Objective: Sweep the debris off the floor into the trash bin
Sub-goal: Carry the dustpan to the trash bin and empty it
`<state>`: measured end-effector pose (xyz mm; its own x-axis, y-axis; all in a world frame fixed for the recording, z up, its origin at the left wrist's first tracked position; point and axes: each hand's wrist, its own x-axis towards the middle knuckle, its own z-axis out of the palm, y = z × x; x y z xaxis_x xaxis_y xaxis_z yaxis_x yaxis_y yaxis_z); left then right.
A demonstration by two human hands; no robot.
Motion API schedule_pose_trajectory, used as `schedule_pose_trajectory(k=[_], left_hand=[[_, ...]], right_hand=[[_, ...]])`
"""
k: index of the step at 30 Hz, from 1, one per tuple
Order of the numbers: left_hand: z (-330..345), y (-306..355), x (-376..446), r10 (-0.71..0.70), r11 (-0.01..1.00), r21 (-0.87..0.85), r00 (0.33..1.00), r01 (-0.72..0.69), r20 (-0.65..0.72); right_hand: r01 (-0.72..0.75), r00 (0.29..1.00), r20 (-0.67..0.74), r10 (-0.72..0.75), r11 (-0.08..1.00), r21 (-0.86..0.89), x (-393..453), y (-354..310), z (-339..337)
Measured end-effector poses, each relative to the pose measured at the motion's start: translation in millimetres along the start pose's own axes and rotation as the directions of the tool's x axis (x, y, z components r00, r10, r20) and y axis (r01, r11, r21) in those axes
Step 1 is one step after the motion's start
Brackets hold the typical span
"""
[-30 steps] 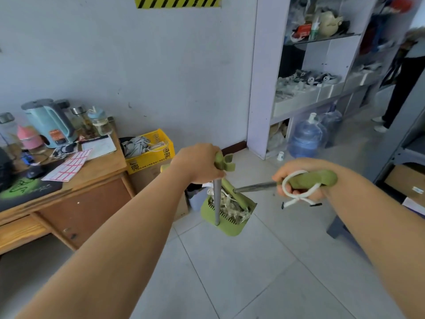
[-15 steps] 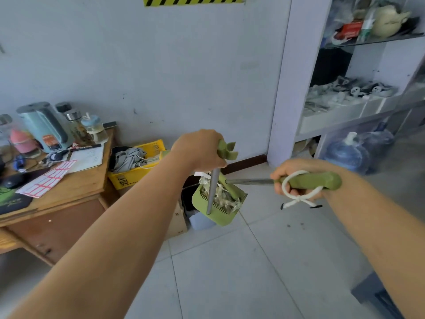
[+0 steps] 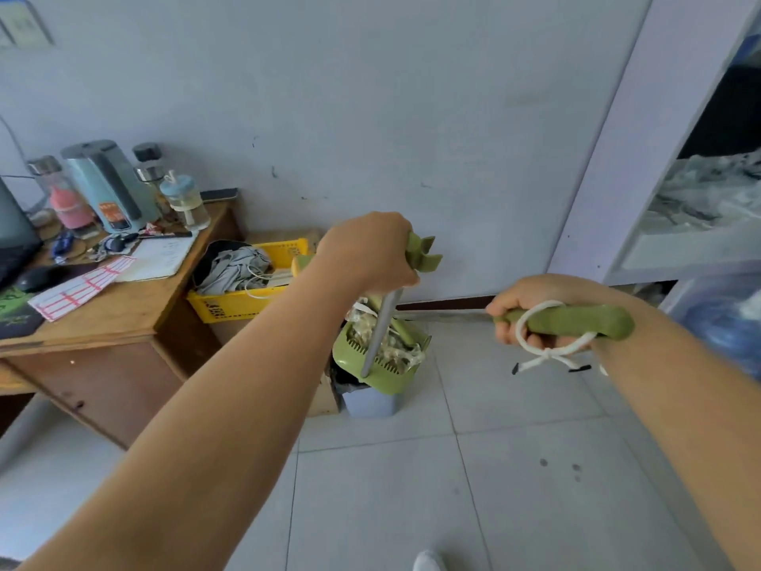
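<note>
My left hand grips the green top of the dustpan's metal pole. The green dustpan hangs from that pole, full of pale paper debris, directly over a small blue-grey trash bin that stands against the desk. My right hand grips the green broom handle, which has a white cord looped and tied round it. The broom's thin metal shaft runs left toward the dustpan; its head is hidden behind the pan.
A wooden desk with a kettle, bottles and papers stands at the left. A yellow crate of cloth sits beside it. White shelving rises at the right, with a blue water jug below. Grey tiled floor lies in front.
The view has closed in on the desk corner and tilted down. The dustpan has shifted from beside the trash bin to right above it, with both hands still holding their handles.
</note>
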<state>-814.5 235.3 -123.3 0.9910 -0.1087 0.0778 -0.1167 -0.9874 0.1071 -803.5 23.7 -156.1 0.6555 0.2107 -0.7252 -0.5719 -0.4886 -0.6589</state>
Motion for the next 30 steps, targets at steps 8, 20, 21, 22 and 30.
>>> schedule_pose_trajectory(k=[8, 20, 21, 22, 30], left_hand=[[6.9, 20.9, 114.0, -0.110, 0.994, 0.022, 0.992, 0.109, 0.058], [41.8, 46.9, 233.8, -0.354, 0.935, 0.050, 0.926, 0.350, 0.129], [44.2, 51.6, 241.1, -0.376, 0.926, 0.067, 0.918, 0.370, 0.129], [46.2, 54.8, 247.5, -0.391, 0.920, 0.081, 0.911, 0.383, 0.133], [57.6, 109.4, 311.5, -0.526, 0.850, 0.120, 0.828, 0.512, 0.194]], right_hand=[[-0.064, 0.989, 0.121, 0.080, 0.990, -0.128, 95.3, -59.3, -92.1], [0.030, 0.946, 0.306, 0.105, 0.914, -0.404, 210.2, -132.1, -184.9], [0.058, 0.943, 0.318, 0.094, 0.898, -0.437, 216.4, -137.7, -191.8], [0.078, 0.938, 0.336, 0.084, 0.894, -0.442, 225.1, -142.7, -197.6], [0.108, 0.903, 0.420, 0.093, 0.896, -0.432, 281.1, -182.7, -270.4]])
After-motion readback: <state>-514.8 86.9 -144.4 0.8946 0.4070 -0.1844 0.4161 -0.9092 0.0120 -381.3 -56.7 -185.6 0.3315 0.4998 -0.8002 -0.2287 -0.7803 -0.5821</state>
